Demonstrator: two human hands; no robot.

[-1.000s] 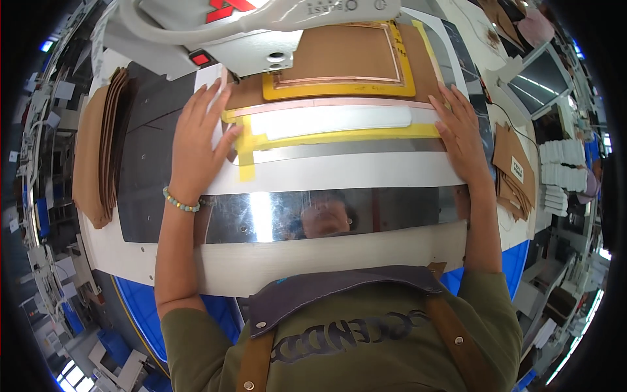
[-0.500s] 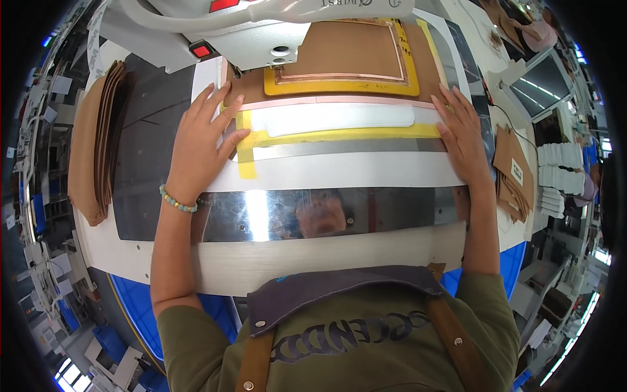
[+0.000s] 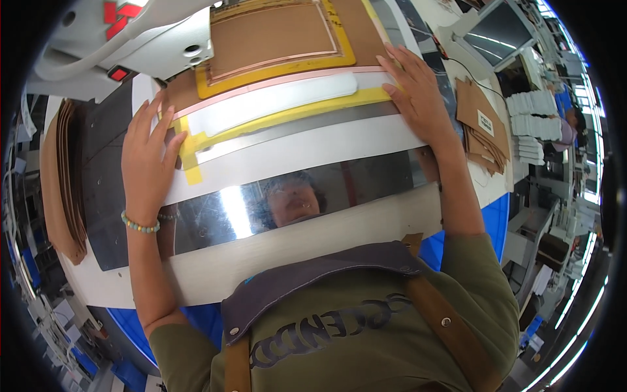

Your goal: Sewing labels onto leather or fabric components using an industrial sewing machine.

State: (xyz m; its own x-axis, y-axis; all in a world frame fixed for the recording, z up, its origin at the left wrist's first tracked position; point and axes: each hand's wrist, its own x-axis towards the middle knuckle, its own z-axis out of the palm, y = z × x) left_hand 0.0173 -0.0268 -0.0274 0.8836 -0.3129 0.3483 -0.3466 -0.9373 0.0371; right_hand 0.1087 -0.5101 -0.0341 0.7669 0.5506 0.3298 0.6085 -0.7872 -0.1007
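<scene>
Brown sheet lies flat within and around the yellow frame, this frame being the landmark. To its near left the left hand rests at the sheet's edge; to its near right, the right hand; both have fingers apart, clamped on nothing. Steadying seems in hand, and calls for even pressure from both sides. Nearer than the frame run a white strip and yellow tape; at its upper left, a machine head.

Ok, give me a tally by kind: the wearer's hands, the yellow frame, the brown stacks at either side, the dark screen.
Left hand and right hand: 2
Yellow frame: 1
Left brown stack and right brown stack: 2
Dark screen: 1
Total: 6
</scene>
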